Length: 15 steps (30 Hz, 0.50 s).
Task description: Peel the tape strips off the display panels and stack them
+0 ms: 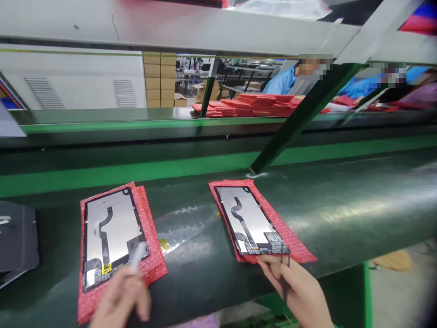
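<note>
On the left, a tablet screen (118, 228) lies back side up on red bubble bags (153, 255), its dark ribbon cable and yellow tape showing. My left hand (123, 291), smeared by motion, is over its lower edge with fingers closed around a small white piece (138, 256) whose kind is unclear. Another tablet screen (254, 223) rests on a red bubble bag (290, 237) to the right. The fingertips of my right hand (295, 284) touch this screen's near edge and bag. Thin dark tweezers (286, 273) appear to lie between those fingers.
Clear plastic film (187, 228) with yellow tabs lies between the screens. A dark grey box (18, 241) stands at the left. A slanted green post (303, 114) rises behind the bench. Beyond are stacked red bags (252, 105) and people in blue (280, 82).
</note>
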Tool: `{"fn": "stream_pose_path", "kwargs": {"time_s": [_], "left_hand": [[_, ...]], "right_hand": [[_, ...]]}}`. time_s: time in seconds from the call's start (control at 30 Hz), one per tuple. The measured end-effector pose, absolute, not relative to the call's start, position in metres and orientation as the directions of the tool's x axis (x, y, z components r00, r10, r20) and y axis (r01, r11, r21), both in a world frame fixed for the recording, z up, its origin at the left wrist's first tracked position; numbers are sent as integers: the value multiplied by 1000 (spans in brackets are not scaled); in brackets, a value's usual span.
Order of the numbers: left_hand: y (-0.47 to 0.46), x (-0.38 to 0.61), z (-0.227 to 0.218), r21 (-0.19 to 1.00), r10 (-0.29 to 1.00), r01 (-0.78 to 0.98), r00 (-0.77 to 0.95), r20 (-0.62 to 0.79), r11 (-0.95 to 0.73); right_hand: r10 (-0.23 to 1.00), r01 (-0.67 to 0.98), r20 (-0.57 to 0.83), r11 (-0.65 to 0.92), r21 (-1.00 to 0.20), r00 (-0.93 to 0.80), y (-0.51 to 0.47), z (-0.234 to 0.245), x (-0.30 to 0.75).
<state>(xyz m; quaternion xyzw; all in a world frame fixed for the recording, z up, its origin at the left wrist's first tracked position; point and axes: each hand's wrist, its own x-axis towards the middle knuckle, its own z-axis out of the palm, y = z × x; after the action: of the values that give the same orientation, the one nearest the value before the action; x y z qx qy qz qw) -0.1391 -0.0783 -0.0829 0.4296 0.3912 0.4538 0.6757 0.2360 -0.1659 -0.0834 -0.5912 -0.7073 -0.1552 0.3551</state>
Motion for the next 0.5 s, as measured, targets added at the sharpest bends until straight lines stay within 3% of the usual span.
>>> {"fn": "stream_pose_path", "kwargs": {"time_s": [0.07, 0.13, 0.33, 0.43, 0.5], "left_hand": [[-76, -72, -86, 866, 783, -269, 589, -199, 422], [-68, -7, -87, 785, 603, -176, 743, -290, 594], [-42, 86, -87, 787, 737, -294, 616, -278, 543], [-40, 73, -85, 837, 806, -322, 553, -214, 443], [-40, 51, -81, 863, 832, -325, 527, -173, 386]], "right_hand": [[697, 928, 716, 243, -282, 36, -162, -77, 229], [656, 916, 747, 230, -328, 103, -159, -75, 218], [709, 846, 673, 211, -490, 213, -157, -91, 189], [683, 753, 547, -7, -658, 485, -153, -104, 200], [656, 578, 405, -59, -814, 637, -146, -109, 211]]}}
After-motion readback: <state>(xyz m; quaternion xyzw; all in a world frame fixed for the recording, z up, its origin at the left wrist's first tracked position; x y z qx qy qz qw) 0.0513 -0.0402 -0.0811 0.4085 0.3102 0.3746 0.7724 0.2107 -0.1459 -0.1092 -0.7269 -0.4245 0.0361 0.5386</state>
